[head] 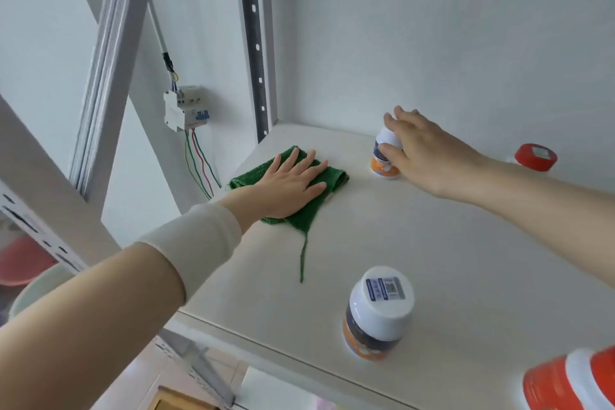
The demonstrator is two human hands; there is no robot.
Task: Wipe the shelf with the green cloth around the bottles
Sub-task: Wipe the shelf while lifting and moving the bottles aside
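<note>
A folded green cloth (329,181) lies on the white shelf (382,243) near its back left corner, with a loose thread trailing toward me. My left hand (289,183) presses flat on the cloth with straight fingers. My right hand (422,146) is round a small white and orange bottle (382,161) at the back of the shelf, thumb on its front and fingers over its top. A larger white-capped bottle (377,311) stands near the front edge.
A red-capped bottle (535,156) stands at the back right. Another red and white container (572,383) sits blurred at the front right corner. A perforated shelf post (256,43) rises at the back left. A circuit breaker with wires (184,106) hangs on the wall beyond.
</note>
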